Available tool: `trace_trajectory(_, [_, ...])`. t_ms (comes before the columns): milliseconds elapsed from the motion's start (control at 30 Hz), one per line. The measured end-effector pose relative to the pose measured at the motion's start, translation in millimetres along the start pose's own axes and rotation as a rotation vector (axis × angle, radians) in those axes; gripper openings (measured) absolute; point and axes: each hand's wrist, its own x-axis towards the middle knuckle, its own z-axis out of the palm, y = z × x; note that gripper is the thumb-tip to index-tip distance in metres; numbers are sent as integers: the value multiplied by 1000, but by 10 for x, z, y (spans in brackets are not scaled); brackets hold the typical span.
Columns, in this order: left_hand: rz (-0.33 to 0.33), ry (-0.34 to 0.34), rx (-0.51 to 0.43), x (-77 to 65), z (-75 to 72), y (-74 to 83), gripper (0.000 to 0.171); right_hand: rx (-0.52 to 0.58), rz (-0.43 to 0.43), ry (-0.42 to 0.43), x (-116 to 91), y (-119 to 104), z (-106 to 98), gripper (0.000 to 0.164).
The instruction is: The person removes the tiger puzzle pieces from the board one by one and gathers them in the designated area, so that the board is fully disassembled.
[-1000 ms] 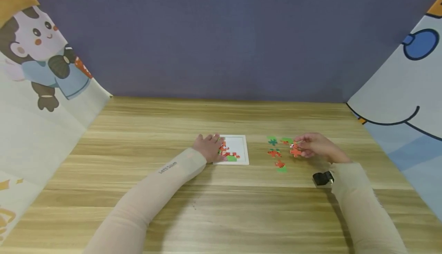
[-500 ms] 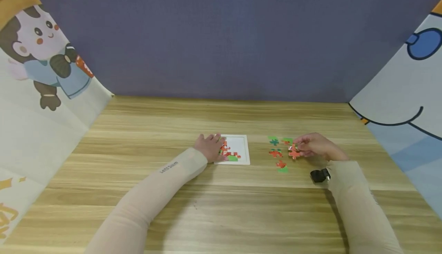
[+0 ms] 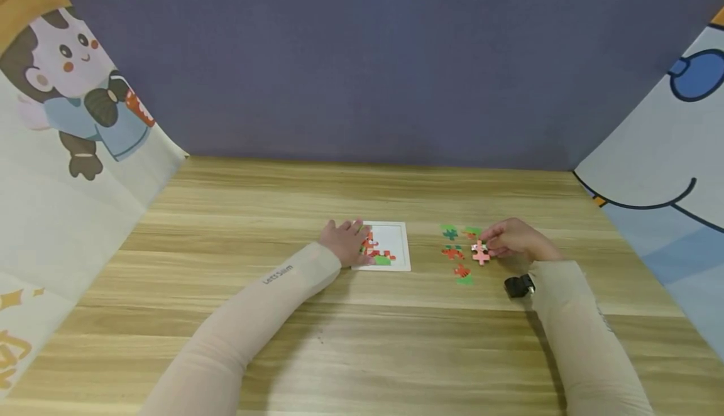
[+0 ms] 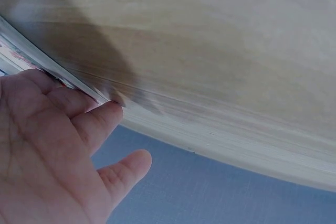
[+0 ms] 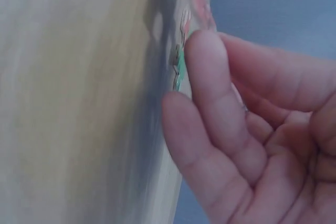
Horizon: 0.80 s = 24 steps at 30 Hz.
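My left hand [image 3: 342,243] rests with spread fingers on the left side of a white puzzle tray [image 3: 406,246], hiding part of it. Inside the tray, red and green puzzle pieces [image 3: 383,257] line the left and lower sides. In the left wrist view, the tray's edge [image 4: 50,64] runs behind the fingers. My right hand [image 3: 517,240] pinches a red-orange puzzle piece [image 3: 481,254] between thumb and fingers, right of the tray. The right wrist view shows the right hand [image 5: 247,114] with curled fingers; they mostly hide the piece.
Several loose pieces lie between the tray and my right hand, among them a green piece [image 3: 449,232], a red one [image 3: 452,252] and a red-green one [image 3: 464,274]. A black device [image 3: 517,286] hangs by the right wrist. A dark blue panel [image 3: 373,64] borders the wooden table [image 3: 351,353].
The puzzle piece in my right hand has turned and shifted slightly left; its face now looks paler. My left hand stays on the tray.
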Motion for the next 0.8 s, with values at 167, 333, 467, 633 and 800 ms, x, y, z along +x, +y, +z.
trace_trajectory(167, [-3, -7, 7, 32, 20, 0, 81, 17, 23, 14, 25, 4, -12, 37])
trace_trajectory(333, [-3, 1, 2, 50, 38, -2, 81, 30, 41, 17, 39, 20, -32, 34])
trace_trajectory(467, [0, 5, 5, 48, 41, 3, 81, 42, 53, 18, 43, 35, -39, 31])
trace_trajectory(633, [5, 10, -7, 33, 30, 2, 80, 40, 71, 19, 39, 37, -45, 32])
trace_trajectory(800, [3, 7, 23, 43, 19, -6, 80, 59, 73, 33, 41, 14, -32, 36])
